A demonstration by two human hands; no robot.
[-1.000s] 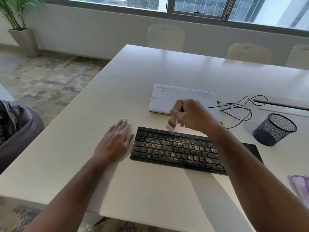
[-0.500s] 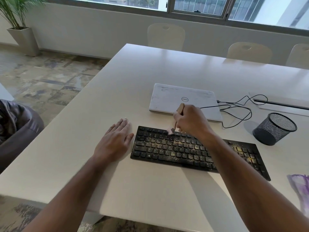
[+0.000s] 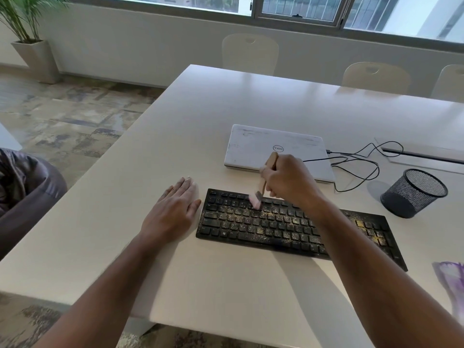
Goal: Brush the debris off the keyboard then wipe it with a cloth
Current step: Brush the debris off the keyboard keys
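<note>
Brushing keyboard (image 3: 288,226) w/ brush (image 3: 256,199), right hand (image 3: 288,180)

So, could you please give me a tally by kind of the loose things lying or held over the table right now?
Keyboard: 1
Brush: 1
Laptop: 1
Mesh bin: 1
Black cable: 1
Purple cloth: 1
Total: 6
</note>
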